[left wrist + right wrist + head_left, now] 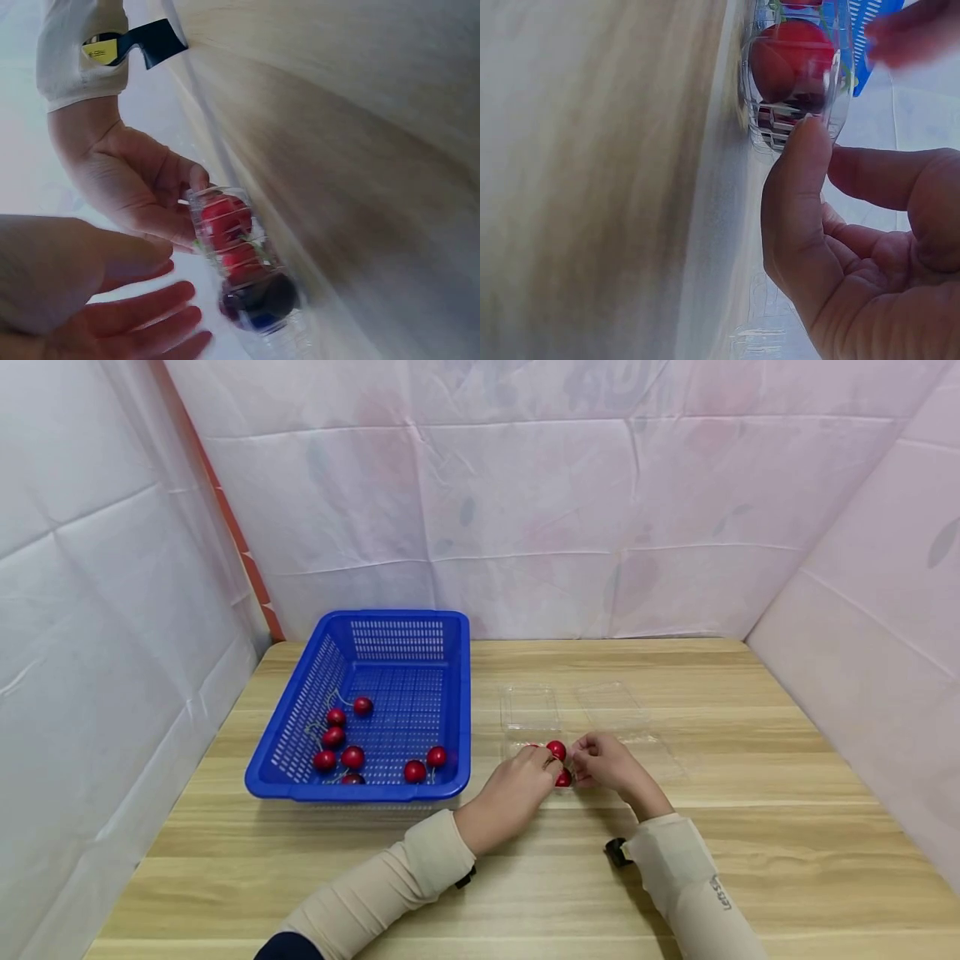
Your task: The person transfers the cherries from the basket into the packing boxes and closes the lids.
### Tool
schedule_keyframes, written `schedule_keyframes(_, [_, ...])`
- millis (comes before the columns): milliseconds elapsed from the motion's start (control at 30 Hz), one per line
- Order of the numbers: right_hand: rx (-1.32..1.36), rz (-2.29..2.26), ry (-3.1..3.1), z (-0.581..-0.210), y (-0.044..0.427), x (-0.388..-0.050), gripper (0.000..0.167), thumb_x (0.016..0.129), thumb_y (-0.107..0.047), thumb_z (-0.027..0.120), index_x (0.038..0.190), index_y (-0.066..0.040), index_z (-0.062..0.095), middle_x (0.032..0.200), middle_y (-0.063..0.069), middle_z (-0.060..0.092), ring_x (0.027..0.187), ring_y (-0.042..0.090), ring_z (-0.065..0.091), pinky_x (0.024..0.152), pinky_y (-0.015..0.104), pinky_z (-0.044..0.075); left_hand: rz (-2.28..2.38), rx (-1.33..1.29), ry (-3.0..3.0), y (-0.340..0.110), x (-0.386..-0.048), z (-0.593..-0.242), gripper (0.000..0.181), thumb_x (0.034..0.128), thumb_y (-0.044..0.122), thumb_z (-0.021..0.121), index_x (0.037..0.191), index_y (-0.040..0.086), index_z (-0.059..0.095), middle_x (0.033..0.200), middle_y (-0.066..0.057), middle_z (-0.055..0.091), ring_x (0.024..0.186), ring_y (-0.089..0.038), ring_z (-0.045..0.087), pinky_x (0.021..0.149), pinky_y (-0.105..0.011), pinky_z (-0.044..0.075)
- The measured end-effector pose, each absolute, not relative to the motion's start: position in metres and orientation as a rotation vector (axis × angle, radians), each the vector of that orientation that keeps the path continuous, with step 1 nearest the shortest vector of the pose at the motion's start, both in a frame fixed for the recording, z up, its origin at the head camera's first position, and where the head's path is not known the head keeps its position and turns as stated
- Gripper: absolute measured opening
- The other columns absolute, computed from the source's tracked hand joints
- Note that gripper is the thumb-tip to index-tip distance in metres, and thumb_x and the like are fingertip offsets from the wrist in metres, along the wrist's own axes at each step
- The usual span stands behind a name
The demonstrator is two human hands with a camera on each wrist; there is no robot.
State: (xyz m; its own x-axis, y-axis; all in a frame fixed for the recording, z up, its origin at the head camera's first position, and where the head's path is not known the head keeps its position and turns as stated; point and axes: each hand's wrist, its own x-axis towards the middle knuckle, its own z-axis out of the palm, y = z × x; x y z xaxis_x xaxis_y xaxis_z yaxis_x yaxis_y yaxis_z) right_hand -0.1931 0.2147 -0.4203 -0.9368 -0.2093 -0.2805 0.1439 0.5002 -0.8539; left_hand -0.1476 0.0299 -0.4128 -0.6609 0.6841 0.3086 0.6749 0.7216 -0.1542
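Red cherries (557, 749) (226, 219) (802, 60) with green stems sit in a clear plastic box (289, 341) (841, 112) on the table. My left hand (513, 797) (90, 300) (915, 37) is at the box's left side, its fingers loosely extended beside the cherries in the left wrist view, with nothing visible in them. At the opposite end, my right hand (611, 768) (142, 180) (870, 262) pinches the box's edge between thumb and fingers. Part of the box is hidden behind the hands in the head view.
A blue basket (457, 693) with several loose cherries (352, 757) stands to the left. The box's raised clear lid (529, 706) lies behind the hands. Another clear, open container (660, 756) is on the right. Pale cloth walls (525, 502) surround the wooden table (540, 893).
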Motion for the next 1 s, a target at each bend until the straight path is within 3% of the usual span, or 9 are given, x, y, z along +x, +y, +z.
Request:
schedule_keyframes(100, [-0.052,-1.410,2.400,-0.4208,0.2148,-0.1936,0.019,0.099,-0.005,0.047,0.104,0.013,0.051,0.080,0.011,0.057,0.068,0.015,0.059,0.063,0.033,0.057,0.061,-1.078,-2.581,0.0301,-0.1474,-0.4139,0.021,0.0946,0.021,0.060,0.112,0.012,0.067,0.111,-0.002,0.064,0.100,-0.016,0.059,0.086,-0.024,0.051])
schedule_keyframes(233, [-0.047,-1.409,2.398,-0.4205,0.2145,-0.1935,0.019,0.099,-0.005,0.047,0.105,0.013,0.051,0.080,0.012,0.057,0.068,0.015,0.059,0.064,0.034,0.057,0.075,-1.140,-2.654,0.0309,-0.1470,-0.4151,0.027,0.0967,0.032,0.056,0.110,0.013,0.068,0.110,-0.001,0.065,0.096,-0.016,0.059,0.082,-0.024,0.051])
schedule_keyframes(600, [-0.038,-1.405,2.401,-0.4198,0.2138,-0.1932,0.021,0.100,-0.008,0.049,0.105,0.013,0.051,0.080,0.011,0.057,0.068,0.015,0.059,0.064,0.034,0.057,0.040,-1.133,-2.737,0.0318,-0.1471,-0.4159,0.027,0.0972,0.033,0.055,0.112,0.013,0.067,0.110,-0.001,0.065,0.094,-0.016,0.059,0.079,-0.026,0.052])
schedule_keyframes(767, [-0.045,-1.417,2.397,-0.4199,0.2140,-0.1931,0.021,0.100,-0.008,0.048,0.104,0.013,0.051,0.079,0.011,0.056,0.067,0.015,0.059,0.064,0.034,0.057,0.021,-1.117,-2.717,0.0312,-0.1455,-0.4155,0.023,0.0957,0.035,0.057,0.107,0.017,0.068,0.109,0.000,0.064,0.090,-0.016,0.060,0.067,-0.027,0.053])
schedule_keyframes(1000, [-0.051,-1.415,2.395,-0.4198,0.2140,-0.1928,0.020,0.099,-0.006,0.048,0.105,0.013,0.051,0.080,0.011,0.056,0.068,0.016,0.060,0.064,0.034,0.057,0.043,-1.124,-2.671,0.0283,-0.1404,-0.4085,0.018,0.0915,0.017,0.061,0.107,0.024,0.068,0.107,0.004,0.065,0.088,-0.015,0.059,0.058,-0.028,0.051])
